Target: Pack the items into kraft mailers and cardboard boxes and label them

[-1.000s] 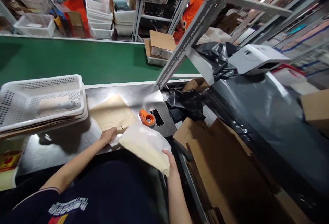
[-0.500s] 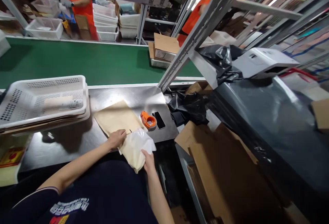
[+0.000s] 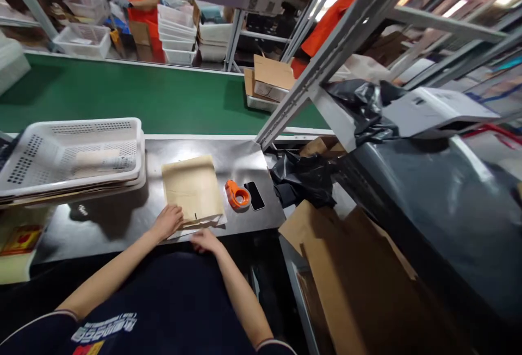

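A flat, pale yellow paper envelope (image 3: 192, 184) lies on the metal table, with a small black mark near its front edge. White, creased material (image 3: 220, 221) peeks out from under that front edge. My left hand (image 3: 169, 221) is at the envelope's front left corner, fingers closed over it. Just off the front edge, my right hand (image 3: 206, 241) has its fingers curled in; whatever they may hold is hidden. Right of the envelope sit an orange tape dispenser (image 3: 237, 195) and a black-screened phone (image 3: 255, 196).
White perforated baskets (image 3: 87, 173) are stacked at the left of the metal table (image 3: 244, 154). Behind runs a green conveyor belt (image 3: 163, 94) carrying a basket with a cardboard box (image 3: 273, 75). A metal post (image 3: 302, 94), black plastic bags (image 3: 304, 175) and cardboard (image 3: 350, 273) are on the right.
The white and yellowish material that my right hand held up at the right is now mostly under the envelope. My right hand has moved left and inward; my left hand has shifted left.
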A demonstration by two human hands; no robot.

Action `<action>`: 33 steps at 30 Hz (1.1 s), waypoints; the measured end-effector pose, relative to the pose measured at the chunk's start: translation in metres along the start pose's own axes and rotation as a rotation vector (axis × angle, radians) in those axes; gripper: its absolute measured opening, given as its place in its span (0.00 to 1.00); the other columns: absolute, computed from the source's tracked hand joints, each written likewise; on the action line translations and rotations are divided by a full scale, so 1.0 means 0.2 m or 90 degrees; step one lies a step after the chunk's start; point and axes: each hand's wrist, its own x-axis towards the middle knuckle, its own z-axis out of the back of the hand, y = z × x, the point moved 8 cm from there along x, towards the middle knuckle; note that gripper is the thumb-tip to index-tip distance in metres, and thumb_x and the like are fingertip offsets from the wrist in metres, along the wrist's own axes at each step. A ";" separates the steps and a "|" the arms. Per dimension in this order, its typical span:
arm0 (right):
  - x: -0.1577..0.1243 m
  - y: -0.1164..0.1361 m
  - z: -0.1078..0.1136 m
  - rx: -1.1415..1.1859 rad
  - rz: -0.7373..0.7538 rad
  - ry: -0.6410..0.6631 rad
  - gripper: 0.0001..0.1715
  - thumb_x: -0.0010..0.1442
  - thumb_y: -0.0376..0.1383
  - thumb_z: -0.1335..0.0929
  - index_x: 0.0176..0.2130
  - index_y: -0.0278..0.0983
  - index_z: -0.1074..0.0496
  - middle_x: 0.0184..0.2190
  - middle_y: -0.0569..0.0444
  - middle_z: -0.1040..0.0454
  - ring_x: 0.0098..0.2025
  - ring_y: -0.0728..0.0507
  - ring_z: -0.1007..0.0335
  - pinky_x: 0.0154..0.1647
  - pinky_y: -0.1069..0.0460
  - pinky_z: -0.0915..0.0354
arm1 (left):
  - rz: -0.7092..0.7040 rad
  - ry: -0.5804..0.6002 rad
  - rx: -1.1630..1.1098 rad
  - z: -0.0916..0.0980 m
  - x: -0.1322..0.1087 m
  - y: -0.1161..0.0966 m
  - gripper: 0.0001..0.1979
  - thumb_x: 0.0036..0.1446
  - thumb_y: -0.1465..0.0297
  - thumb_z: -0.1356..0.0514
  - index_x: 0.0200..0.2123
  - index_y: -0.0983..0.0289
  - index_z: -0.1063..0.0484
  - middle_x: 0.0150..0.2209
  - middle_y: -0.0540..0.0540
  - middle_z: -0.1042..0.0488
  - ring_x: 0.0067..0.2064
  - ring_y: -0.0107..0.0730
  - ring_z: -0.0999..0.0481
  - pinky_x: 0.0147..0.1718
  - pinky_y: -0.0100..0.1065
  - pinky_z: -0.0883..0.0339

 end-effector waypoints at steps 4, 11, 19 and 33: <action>-0.02 0.07 0.28 -0.310 0.098 -0.003 0.12 0.70 0.35 0.31 0.49 0.34 0.19 0.48 0.37 0.16 0.57 0.29 0.21 0.63 0.35 0.29 | 0.088 0.005 0.029 -0.06 -0.14 0.19 0.34 0.66 0.62 0.33 0.72 0.65 0.33 0.76 0.72 0.40 0.76 0.62 0.40 0.73 0.59 0.42; 0.42 0.31 0.37 -0.644 0.384 0.194 0.58 0.56 0.33 0.17 0.77 0.39 0.40 0.81 0.40 0.52 0.82 0.31 0.58 0.83 0.35 0.60 | 0.066 0.073 0.052 -0.17 0.02 0.15 0.46 0.62 0.67 0.31 0.78 0.67 0.45 0.79 0.73 0.51 0.80 0.62 0.49 0.76 0.60 0.51; 0.51 0.18 0.28 -0.816 0.480 0.271 0.66 0.57 0.39 0.17 0.79 0.31 0.49 0.81 0.28 0.59 0.82 0.28 0.60 0.79 0.38 0.47 | 0.105 0.051 0.069 -0.27 0.04 0.12 0.42 0.58 0.76 0.34 0.75 0.79 0.41 0.76 0.80 0.46 0.78 0.67 0.45 0.74 0.54 0.43; 0.49 0.09 0.06 -0.896 0.521 0.158 0.13 0.77 0.31 0.36 0.55 0.32 0.25 0.49 0.46 0.22 0.49 0.40 0.24 0.52 0.44 0.27 | 0.078 0.021 0.134 -0.25 0.09 0.16 0.24 0.69 0.78 0.47 0.65 0.65 0.26 0.60 0.72 0.25 0.55 0.53 0.23 0.49 0.46 0.29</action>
